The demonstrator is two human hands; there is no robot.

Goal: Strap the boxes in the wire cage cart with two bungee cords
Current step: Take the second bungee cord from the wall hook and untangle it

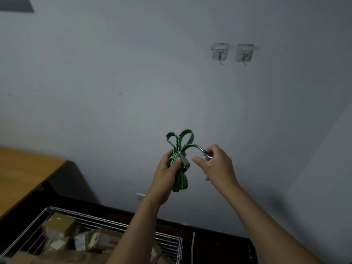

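Brown cardboard boxes (59,225) are held in a wire cage cart (114,221) at the lower left, seen from above. They are packed closely, some are tilted, and several are marked with pale labels. The cart is stood on a dark floor (219,242). A wooden desk (22,172) is seen beside it at the left edge.

A plain pale grey wall (114,82) fills most of the view in dim, even light. High on it, right of centre, two clear stick-on hooks (220,52) sit side by side. A wooden tabletop (22,172) juts in at the left. A dark brown strip (209,235) runs along the wall's foot, with a small white plate (140,196) just above it.
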